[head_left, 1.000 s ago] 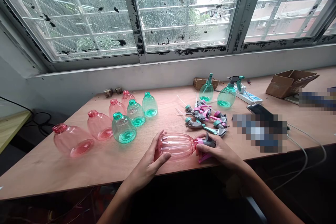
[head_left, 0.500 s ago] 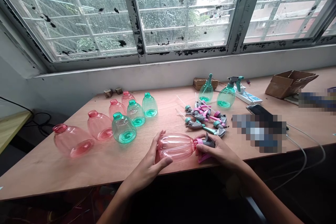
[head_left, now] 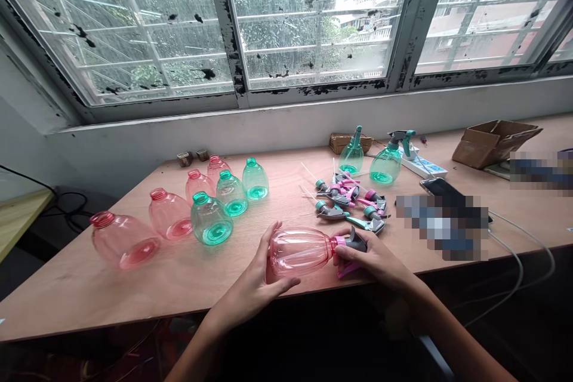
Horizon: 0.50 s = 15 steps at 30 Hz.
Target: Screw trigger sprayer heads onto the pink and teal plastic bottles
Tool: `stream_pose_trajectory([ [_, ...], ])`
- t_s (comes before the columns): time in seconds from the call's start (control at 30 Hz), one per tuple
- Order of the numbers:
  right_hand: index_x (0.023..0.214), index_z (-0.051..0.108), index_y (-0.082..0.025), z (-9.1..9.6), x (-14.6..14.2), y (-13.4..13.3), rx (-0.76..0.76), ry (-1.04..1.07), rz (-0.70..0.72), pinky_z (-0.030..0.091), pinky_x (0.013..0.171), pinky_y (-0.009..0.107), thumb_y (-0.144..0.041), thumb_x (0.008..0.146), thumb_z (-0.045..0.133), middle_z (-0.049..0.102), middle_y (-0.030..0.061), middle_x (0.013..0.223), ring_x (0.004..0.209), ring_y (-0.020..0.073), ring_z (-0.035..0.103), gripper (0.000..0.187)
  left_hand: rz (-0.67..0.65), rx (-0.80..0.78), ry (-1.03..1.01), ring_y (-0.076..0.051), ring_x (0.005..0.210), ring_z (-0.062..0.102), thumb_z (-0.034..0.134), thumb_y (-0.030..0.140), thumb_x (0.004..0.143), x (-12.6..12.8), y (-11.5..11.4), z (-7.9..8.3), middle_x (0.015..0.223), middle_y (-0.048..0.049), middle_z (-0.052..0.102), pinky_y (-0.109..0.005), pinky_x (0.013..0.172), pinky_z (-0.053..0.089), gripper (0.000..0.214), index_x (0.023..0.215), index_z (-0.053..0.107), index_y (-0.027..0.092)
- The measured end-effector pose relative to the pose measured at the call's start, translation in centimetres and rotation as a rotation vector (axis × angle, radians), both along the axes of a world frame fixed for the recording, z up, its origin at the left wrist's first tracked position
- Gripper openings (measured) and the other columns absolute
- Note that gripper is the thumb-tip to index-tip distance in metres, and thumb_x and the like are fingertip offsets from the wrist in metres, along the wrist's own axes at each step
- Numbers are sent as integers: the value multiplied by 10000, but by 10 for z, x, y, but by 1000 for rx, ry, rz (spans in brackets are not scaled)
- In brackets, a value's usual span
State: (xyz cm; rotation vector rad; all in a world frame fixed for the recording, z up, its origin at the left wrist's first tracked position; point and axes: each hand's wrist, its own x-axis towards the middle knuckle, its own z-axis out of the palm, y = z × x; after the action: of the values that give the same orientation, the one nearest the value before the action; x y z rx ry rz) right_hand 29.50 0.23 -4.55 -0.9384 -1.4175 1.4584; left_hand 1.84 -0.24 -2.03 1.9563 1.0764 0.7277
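A clear pink spray bottle [head_left: 301,252] lies sideways between my hands, just above the table's front edge. My left hand [head_left: 267,277] cups its base end, with the thumb along the near side and the fingers behind. At the neck, my right hand [head_left: 364,256] grips the grey and pink spray head [head_left: 353,243], which sits on the bottle's mouth; a thin tube shows faintly inside. Whether the collar is fully threaded I cannot tell. Just beyond my right hand is a pile of loose spray heads [head_left: 349,197] in grey, pink and green, with white tubes sticking out.
Several open pink bottles [head_left: 128,242] and green bottles [head_left: 212,221] stand at the left. Two green bottles with spray heads [head_left: 385,164] stand at the back, near a white power strip [head_left: 425,164]. A phone [head_left: 441,190], cables and a cardboard box [head_left: 490,143] are at the right.
The thumb of my left hand has shifted slightly to the right along the near side of the pink bottle. My right hand keeps its grip on the spray head.
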Motion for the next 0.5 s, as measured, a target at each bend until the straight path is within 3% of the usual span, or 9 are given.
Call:
stream_pose_trajectory([
  [0.23,1010,574,-155,-1,1,0,3,-11,-4,587,658,313,-408,874,725,740,32,774,660,177,710,324,3,-92,-26,-256,1526,104,524,450,976,0,0,6,1661,-46,134,-459,1248,85,742,1565,99,301],
  [0.5,1022,567,-156,0,1,0,0,-30,-15,589,678,328,-429,870,721,742,39,792,689,188,714,349,6,-101,-69,-277,1509,175,628,423,923,-1,2,2,1648,-49,176,-442,1244,147,780,1544,169,315],
])
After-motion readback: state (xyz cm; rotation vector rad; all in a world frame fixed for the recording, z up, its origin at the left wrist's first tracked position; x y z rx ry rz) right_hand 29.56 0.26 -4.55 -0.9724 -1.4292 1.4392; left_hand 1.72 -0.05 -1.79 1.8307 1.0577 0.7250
